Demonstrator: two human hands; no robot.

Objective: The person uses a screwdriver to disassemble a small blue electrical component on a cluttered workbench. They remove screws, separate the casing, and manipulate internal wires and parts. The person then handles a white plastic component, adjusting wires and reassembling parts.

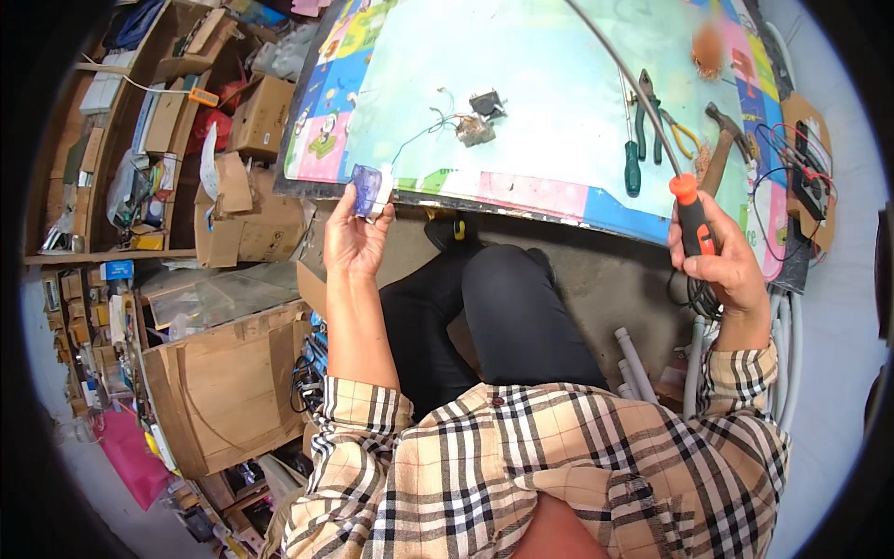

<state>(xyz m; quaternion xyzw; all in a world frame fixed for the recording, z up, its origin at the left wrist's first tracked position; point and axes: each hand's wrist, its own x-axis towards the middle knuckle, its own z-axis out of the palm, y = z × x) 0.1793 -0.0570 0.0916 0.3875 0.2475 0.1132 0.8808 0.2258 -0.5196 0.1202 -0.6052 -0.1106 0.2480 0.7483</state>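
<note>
My left hand (pixel 357 238) pinches a small translucent blue-purple plastic piece (pixel 367 191) with a white part beside it, at the table's near left edge. From it a thin wire (pixel 414 142) runs to a small black component (pixel 486 103) and a clear crumpled-looking piece (pixel 475 131) on the table. In my right hand (pixel 731 256), fingers wrapped round its orange and black handle, is a long-shafted screwdriver (pixel 691 214). Its shaft slants up and left over the table, and its tip lies outside the picture.
On the patterned tabletop (pixel 531 56) lie a green-handled screwdriver (pixel 632 168), green-handled pliers (pixel 646 107), yellow-handled pliers (pixel 687 140) and a hammer (pixel 717 163). A cardboard box (pixel 824 135) with red and black leads sits at right. Grey pipes (pixel 633 359) stand below; shelves (pixel 121 252) fill the left.
</note>
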